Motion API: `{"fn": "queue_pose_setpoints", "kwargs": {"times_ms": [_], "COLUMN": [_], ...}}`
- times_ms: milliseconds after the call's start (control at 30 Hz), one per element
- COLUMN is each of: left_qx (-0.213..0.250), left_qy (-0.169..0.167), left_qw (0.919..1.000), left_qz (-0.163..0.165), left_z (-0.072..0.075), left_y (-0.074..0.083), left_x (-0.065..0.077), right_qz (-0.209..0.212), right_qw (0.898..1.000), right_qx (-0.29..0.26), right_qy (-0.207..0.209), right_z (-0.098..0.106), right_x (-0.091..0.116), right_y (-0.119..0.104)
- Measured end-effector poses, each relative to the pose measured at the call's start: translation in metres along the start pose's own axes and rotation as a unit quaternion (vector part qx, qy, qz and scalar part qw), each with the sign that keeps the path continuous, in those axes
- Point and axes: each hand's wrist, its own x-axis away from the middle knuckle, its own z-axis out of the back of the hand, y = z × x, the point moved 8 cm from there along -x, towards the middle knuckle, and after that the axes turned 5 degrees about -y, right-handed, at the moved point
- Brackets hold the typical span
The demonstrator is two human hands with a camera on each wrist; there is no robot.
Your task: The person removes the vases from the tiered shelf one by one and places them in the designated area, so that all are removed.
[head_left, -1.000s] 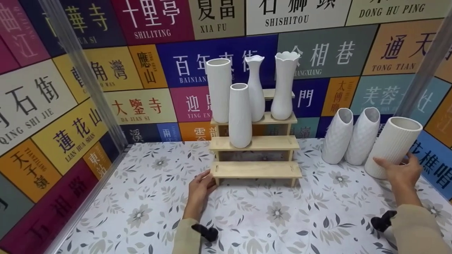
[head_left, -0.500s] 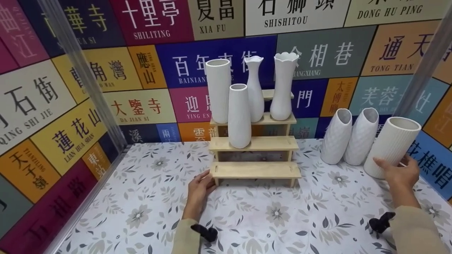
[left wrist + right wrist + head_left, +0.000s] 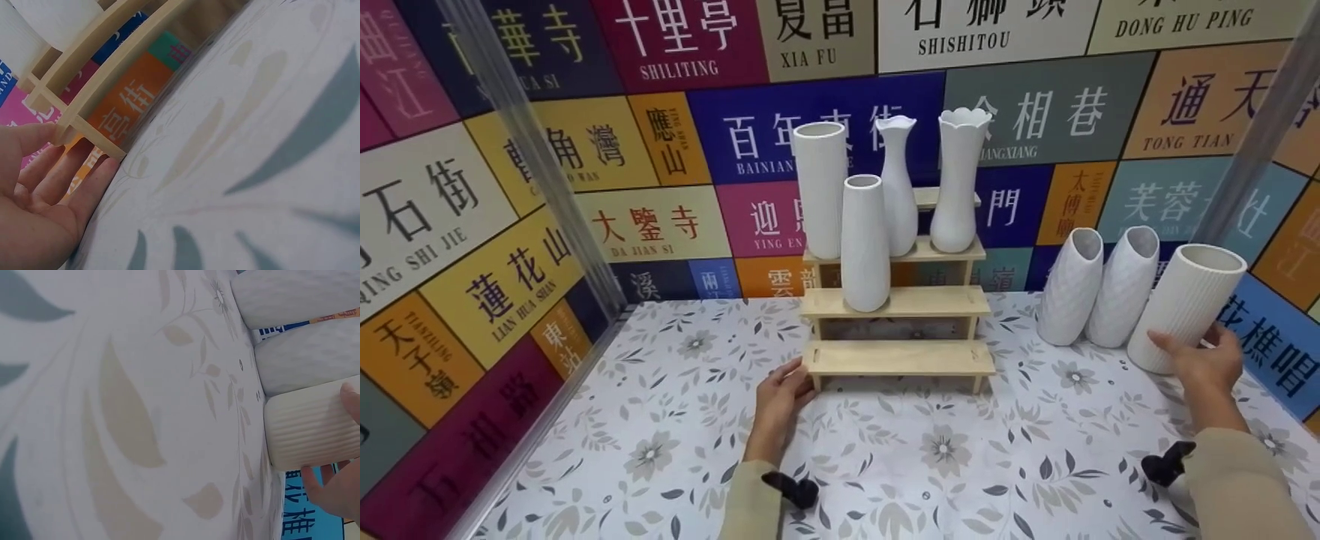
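Note:
At the front left corner of a tiered wooden stand [image 3: 900,358], my left hand [image 3: 781,397] holds the end of the lowest step. In the left wrist view its thumb lies at the step's end and its fingers [image 3: 101,174] are bent against the leg. My right hand [image 3: 1207,364] grips the lower part of a white ribbed vase [image 3: 1189,300] standing on the table, thumb in front and fingers partly hidden behind. Beside this vase stand two white vases with slanted mouths, one [image 3: 1071,289] to the left of the other [image 3: 1123,289].
The stand's upper steps carry a cylindrical vase [image 3: 821,191], a slim tapered vase [image 3: 865,247], a wavy-rimmed vase [image 3: 898,187] and a scallop-rimmed vase [image 3: 958,184]. A floral cloth [image 3: 945,450] covers the table. Behind rises a wall of coloured sign panels [image 3: 817,90].
The head view has shifted very slightly. Both hands, the stand and the vases keep their places.

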Motion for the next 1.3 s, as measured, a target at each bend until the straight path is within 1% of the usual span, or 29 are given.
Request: {"fn": "queue_pose_setpoints", "kwargs": {"times_ms": [67, 167, 233, 300, 367, 433, 567, 667, 767, 967, 1033, 1100, 1167, 1200, 1300], "left_qx": [0.000, 0.005, 0.009, 0.009, 0.011, 0.014, 0.016, 0.006, 0.006, 0.017, 0.016, 0.010, 0.004, 0.001, -0.006], "left_qy": [0.001, -0.002, -0.004, -0.005, -0.002, 0.001, 0.004, 0.005, 0.004, 0.004, 0.003, 0.003, 0.002, 0.003, 0.007], "left_qw": [1.0000, 1.0000, 1.0000, 0.9999, 0.9999, 0.9999, 0.9999, 1.0000, 0.9999, 0.9998, 0.9999, 0.9999, 0.9999, 0.9999, 0.9998], "left_qz": [-0.003, -0.003, -0.002, -0.002, -0.001, -0.004, -0.003, 0.003, 0.009, 0.006, 0.006, 0.008, 0.011, 0.014, 0.020], "left_z": [0.001, 0.001, 0.001, 0.002, 0.002, 0.003, 0.004, 0.004, 0.003, 0.003, 0.003, 0.004, 0.003, 0.003, 0.003], "left_y": [0.001, 0.001, 0.000, 0.000, 0.000, 0.000, 0.000, -0.001, -0.001, 0.001, 0.001, 0.000, -0.001, -0.001, -0.001], "left_x": [0.000, 0.000, 0.000, 0.000, 0.000, -0.001, 0.000, 0.001, 0.001, 0.000, 0.001, 0.001, 0.001, 0.001, 0.001], "right_qz": [0.002, 0.000, -0.003, 0.000, 0.014, 0.036, 0.087, 0.127, 0.162, 0.221, 0.241, 0.261, 0.289, 0.305, 0.352], "right_qw": [1.000, 1.000, 0.999, 0.996, 0.990, 0.983, 0.967, 0.958, 0.954, 0.953, 0.955, 0.954, 0.950, 0.945, 0.927], "right_qx": [0.007, 0.003, -0.020, -0.055, -0.101, -0.145, -0.219, -0.245, -0.244, -0.208, -0.174, -0.142, -0.114, -0.102, -0.090], "right_qy": [0.001, 0.020, 0.042, 0.070, 0.094, 0.107, 0.096, 0.076, 0.059, 0.008, -0.010, -0.028, -0.044, -0.054, -0.092], "right_z": [-0.001, -0.002, -0.004, -0.006, -0.009, -0.013, -0.023, -0.034, -0.046, -0.084, -0.099, -0.115, -0.132, -0.140, -0.168], "right_x": [0.003, 0.011, 0.020, 0.030, 0.042, 0.055, 0.082, 0.101, 0.118, 0.146, 0.153, 0.160, 0.167, 0.170, 0.182], "right_y": [-0.003, -0.007, -0.011, -0.017, -0.026, -0.038, -0.063, -0.082, -0.099, -0.127, -0.135, -0.140, -0.146, -0.148, -0.157]}}
